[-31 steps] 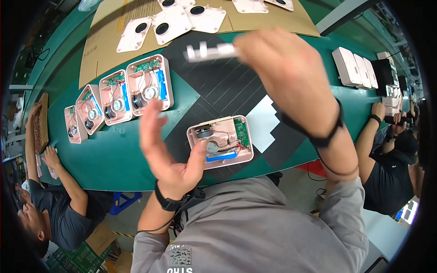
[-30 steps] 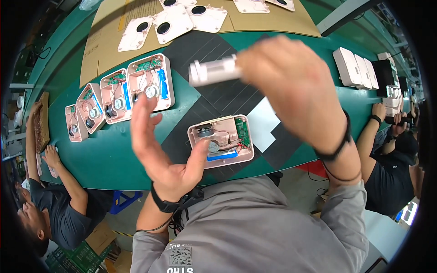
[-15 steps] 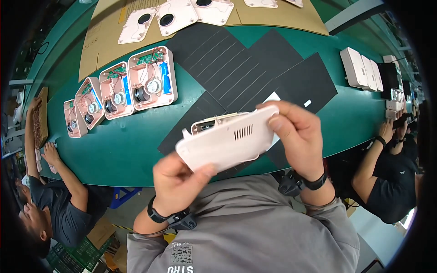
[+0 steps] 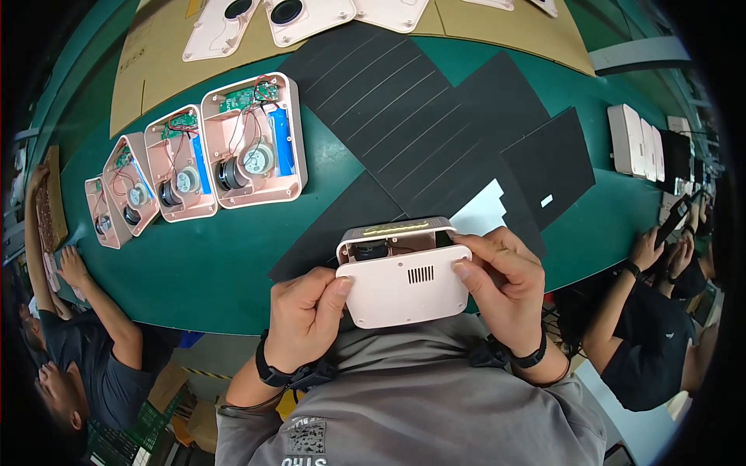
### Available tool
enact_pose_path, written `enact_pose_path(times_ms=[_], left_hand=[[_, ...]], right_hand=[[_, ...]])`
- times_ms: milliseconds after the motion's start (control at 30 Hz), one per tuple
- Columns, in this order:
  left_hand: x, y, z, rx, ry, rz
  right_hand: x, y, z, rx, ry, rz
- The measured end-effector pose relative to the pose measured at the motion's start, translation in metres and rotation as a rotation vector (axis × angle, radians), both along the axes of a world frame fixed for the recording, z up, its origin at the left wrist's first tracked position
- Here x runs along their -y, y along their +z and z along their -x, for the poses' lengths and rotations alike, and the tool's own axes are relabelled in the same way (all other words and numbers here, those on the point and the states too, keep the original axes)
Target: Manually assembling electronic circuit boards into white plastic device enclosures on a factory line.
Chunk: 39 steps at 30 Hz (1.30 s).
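Observation:
Between my hands is a pale pink plastic case in two parts. Its cover (image 4: 388,297), with a row of dark vent slots, faces up toward me. Behind it the housing (image 4: 435,226) stands apart along the top edge, and a dark round part and some wires show in the gap. My left hand (image 4: 305,318) pinches the cover's left corner between thumb and fingers. My right hand (image 4: 505,283) grips the right end, thumb on the cover and fingers behind at the housing. The fingers behind the case are partly hidden.
Open pink housings (image 4: 250,147) with boards, wires and blue batteries stand in a row at left. Black sheets (image 4: 404,109) and white stickers (image 4: 483,208) lie ahead. Pink covers (image 4: 311,14) rest on cardboard (image 4: 505,31). White cases (image 4: 628,140) stand right. Co-workers sit on both sides.
The case has turned from a slant to nearly level, and its cover now faces me more fully. The gap into the housing shows wider. My left hand has moved up slightly; the view has shifted.

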State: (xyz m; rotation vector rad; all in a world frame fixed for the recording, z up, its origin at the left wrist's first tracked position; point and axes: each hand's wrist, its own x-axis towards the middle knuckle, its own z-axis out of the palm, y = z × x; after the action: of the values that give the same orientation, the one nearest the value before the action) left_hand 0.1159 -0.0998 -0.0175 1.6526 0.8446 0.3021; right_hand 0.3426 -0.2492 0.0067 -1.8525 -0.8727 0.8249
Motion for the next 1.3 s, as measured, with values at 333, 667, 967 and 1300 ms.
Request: enact_pose_path(times_ms=[333, 667, 967, 1300], left_hand=[[-0.004, -0.007, -0.001, 0.015, -0.001, 0.004], [0.002, 0.001, 0.008, 0.086, -0.052, 0.089], [-0.001, -0.014, -0.02, 0.126, 0.327, -0.102], [-0.018, -0.033, -0.027, -0.004, 0.157, 0.247]], right_hand=[[-0.005, -0.014, -0.004, 0.003, 0.004, -0.036], [0.009, -0.005, -0.005, -0.234, -0.022, -0.032], [0.027, -0.004, -0.014, -0.505, -0.052, -0.045], [0.029, -0.032, -0.012, -0.704, -0.122, -0.141]])
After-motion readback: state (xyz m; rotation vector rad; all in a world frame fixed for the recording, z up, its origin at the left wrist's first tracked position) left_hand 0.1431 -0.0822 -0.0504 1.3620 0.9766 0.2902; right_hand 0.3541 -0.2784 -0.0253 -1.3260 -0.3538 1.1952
